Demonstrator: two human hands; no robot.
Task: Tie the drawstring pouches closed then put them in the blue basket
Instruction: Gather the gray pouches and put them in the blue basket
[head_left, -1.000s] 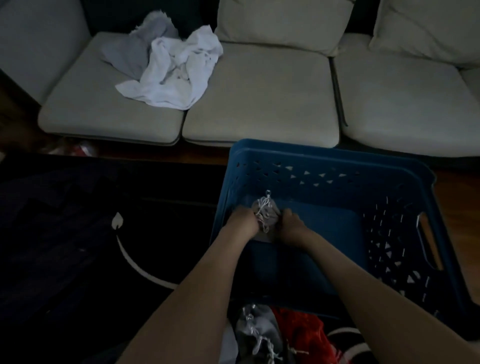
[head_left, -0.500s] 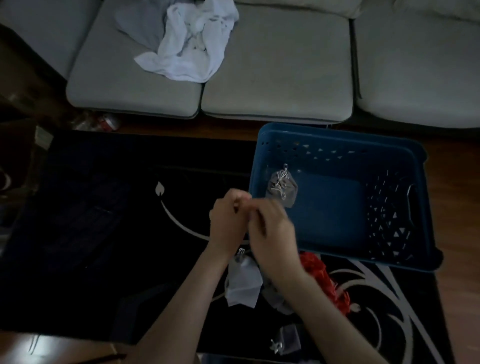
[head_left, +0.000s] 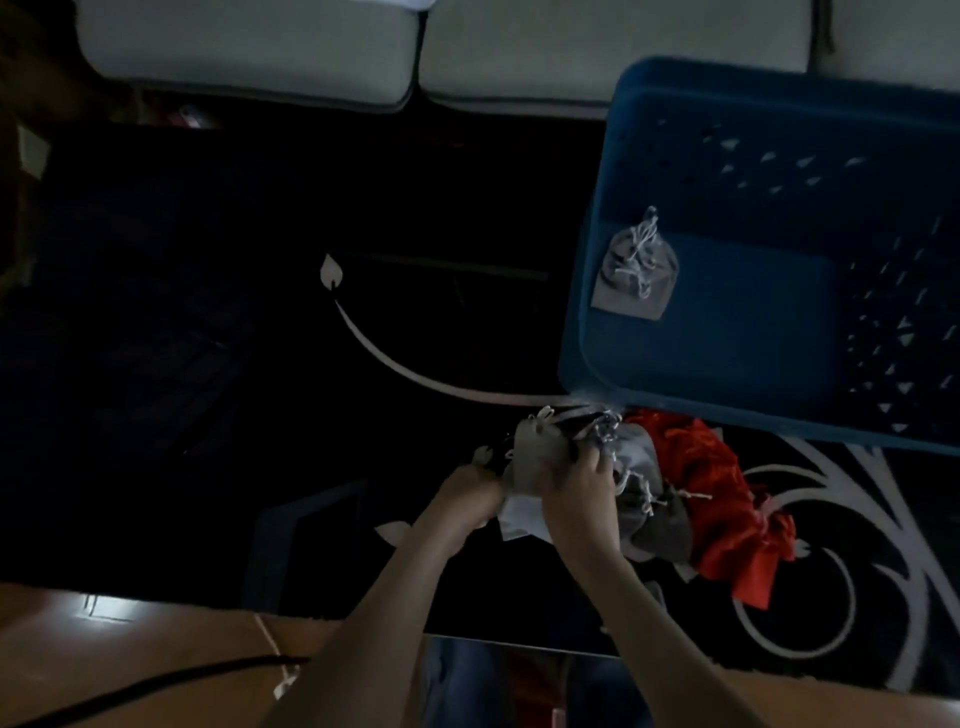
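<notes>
A person's two bare forearms reach in from the near edge toward a heap of drawstring pouches lying on a black rug (head_left: 363, 338) with white curling patterns. Both hands meet on one light grey pouch (head_left: 535, 452) at the left end of the heap. The left hand (head_left: 470, 493) has its fingers curled in against the pouch's near-left edge and grips it there. The right hand (head_left: 576, 493) lies over the pouch's right side, fingers bent round the fabric close to the white cords at its mouth. In the dim light I cannot tell whether that mouth is drawn shut.

Just right of the hands lie more grey pouches (head_left: 654, 525) with loose cords, and beyond them a bunch of red pouches (head_left: 727, 499) – all of these are outside the basket, touching one another.

The blue basket (head_left: 582, 312) stands at the far right on the rug, its near-left corner just beside the heap. Inside it, against the left wall, lies one tied grey pouch (head_left: 636, 275) with its white cords knotted on top – well apart from the hands.

Pale sofa cushions (head_left: 260, 47) run along the far edge. At the near left is wooden floor (head_left: 156, 634), and a black cable (head_left: 156, 680) crosses it
</notes>
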